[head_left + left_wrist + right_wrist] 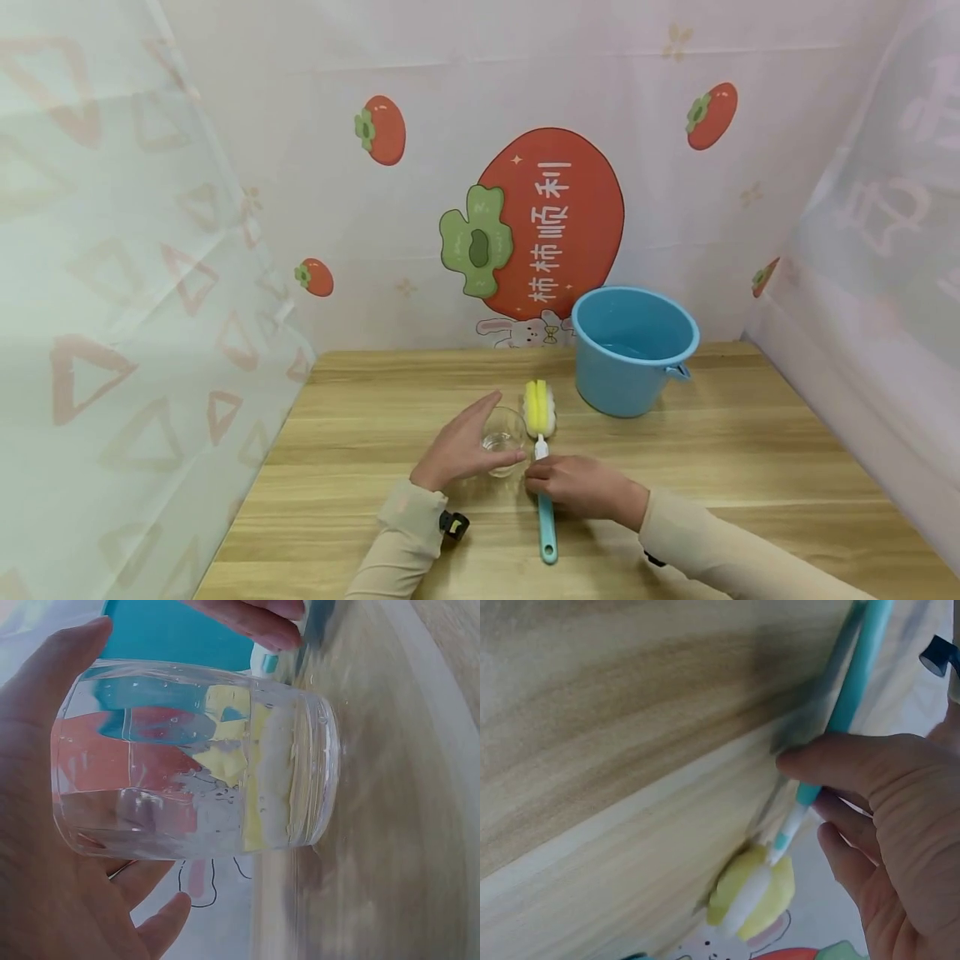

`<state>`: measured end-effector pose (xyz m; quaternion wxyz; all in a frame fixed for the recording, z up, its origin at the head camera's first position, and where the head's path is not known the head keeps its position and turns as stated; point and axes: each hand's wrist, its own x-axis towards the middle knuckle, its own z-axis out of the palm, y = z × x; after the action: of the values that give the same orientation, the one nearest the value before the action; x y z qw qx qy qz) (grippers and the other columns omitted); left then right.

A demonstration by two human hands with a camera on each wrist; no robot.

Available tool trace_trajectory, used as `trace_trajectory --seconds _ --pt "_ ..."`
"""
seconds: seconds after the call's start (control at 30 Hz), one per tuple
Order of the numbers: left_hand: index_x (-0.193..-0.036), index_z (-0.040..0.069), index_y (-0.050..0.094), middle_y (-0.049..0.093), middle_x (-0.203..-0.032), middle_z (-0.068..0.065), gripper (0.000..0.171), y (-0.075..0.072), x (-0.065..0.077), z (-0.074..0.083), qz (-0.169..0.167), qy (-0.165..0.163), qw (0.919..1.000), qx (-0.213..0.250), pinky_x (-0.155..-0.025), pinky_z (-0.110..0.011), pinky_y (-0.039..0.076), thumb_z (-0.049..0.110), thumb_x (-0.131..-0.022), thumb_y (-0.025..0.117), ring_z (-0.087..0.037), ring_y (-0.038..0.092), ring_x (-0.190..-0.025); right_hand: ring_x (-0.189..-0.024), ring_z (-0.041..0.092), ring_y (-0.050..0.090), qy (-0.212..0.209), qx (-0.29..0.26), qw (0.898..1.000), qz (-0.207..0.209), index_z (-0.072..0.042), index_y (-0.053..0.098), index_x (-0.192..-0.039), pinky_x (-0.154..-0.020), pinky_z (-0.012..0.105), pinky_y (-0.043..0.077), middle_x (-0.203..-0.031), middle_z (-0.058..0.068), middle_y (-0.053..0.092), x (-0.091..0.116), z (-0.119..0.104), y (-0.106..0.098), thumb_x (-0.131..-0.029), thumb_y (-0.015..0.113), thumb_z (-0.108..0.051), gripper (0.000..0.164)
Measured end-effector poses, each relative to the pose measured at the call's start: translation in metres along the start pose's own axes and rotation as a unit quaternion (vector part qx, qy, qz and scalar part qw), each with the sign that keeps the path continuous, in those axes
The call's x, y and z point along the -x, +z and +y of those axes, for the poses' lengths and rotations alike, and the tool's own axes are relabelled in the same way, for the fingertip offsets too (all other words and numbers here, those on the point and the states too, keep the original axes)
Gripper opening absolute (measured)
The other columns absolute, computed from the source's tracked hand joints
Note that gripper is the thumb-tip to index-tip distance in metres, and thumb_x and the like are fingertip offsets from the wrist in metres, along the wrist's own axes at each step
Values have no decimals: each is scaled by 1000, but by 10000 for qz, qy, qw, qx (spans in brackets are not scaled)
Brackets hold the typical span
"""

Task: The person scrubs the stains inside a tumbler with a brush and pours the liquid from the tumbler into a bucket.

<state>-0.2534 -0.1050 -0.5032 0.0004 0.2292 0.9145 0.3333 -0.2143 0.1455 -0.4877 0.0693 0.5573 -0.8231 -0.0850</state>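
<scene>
A clear drinking glass with droplets on its wall stands upright on the wooden table. My left hand is spread beside it, thumb on one side and fingers on the other. Whether the left palm touches the glass cannot be told. To the right lies a sponge cup brush with a yellow and white head and a teal handle. My right hand pinches the handle between thumb and fingers; in the right wrist view the brush head shows beyond the fingertips.
A light blue bucket stands at the table's back right, its handle folded at the side. Behind the wooden table hangs a white backdrop printed with persimmons, and sheets close off the left and right sides.
</scene>
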Motion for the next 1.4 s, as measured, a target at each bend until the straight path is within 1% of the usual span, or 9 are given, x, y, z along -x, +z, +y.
trace_trajectory --seconds 0.17,0.37,0.63,0.77,0.87,1.03,1.1,1.23,1.4 --pt "-166 23 33 36 -172 0 109 0 0 2 31 -21 10000 34 -123 -54 39 77 -82 74 -28 39 -157 -111 9 71 -140 677 9975 140 -20 75 -111 -89 21 59 -118 -7 76 -2 -5 4 -92 80 -11 21" --pt "-165 21 37 41 -169 -1 106 0 -1 2 32 13 10000 8 -121 -54 42 75 -82 76 -29 43 -155 -104 7 71 -460 1389 9887 316 -22 76 -101 -83 18 58 -108 -10 76 -6 -6 6 -88 82 -15 16" --pt "-164 20 38 42 -168 -4 105 1 1 2 -6 25 9999 120 -120 -56 43 74 -82 76 -32 44 -153 -104 7 72 -1020 1820 9759 635 -21 76 -110 -88 19 58 -112 -7 77 0 10 -4 -89 81 -15 23" --pt "-164 20 39 43 -168 -5 104 1 2 3 20 18 9999 107 -120 -57 43 74 -82 76 -34 45 -153 -109 10 73 -886 1550 9819 640 -18 74 -122 -91 22 59 -120 -4 76 5 21 -20 -92 78 -13 31" --pt "-163 20 40 45 -167 -6 103 1 1 2 52 62 9999 83 -120 -57 42 73 -83 76 -34 45 -152 -108 12 74 -622 1088 9887 825 -16 72 -122 -89 24 60 -120 -3 77 7 32 -31 -94 77 -11 29" --pt "-161 19 43 49 -164 -5 101 0 0 0 100 97 9999 32 -120 -54 44 71 -82 78 -31 48 -151 -81 7 69 144 -158 9886 1489 -15 67 -109 -70 21 57 -98 -5 75 5 52 -44 -93 81 -13 21" --pt "-161 18 44 50 -164 -4 102 -1 -1 0 100 93 9999 13 -120 -52 44 72 -81 78 -30 49 -150 -76 7 66 540 -628 9821 1690 -14 69 -109 -69 22 58 -94 -5 75 3 61 -50 -92 83 -15 22" --pt "-160 15 45 51 -162 -6 103 -1 -1 0 121 156 9998 -24 -120 -51 44 72 -81 78 -30 50 -149 -80 10 71 1307 -1196 9629 2037 -10 73 -109 -76 31 62 -95 -1 78 -3 78 -59 -90 85 -15 23" --pt "-159 14 46 51 -162 -9 103 0 0 0 139 202 9996 109 -121 -50 43 71 -81 79 -31 50 -149 -87 21 80 2123 -1928 9228 2574 -9 72 -98 -76 40 65 -92 5 80 -6 101 -63 -92 82 -14 13"
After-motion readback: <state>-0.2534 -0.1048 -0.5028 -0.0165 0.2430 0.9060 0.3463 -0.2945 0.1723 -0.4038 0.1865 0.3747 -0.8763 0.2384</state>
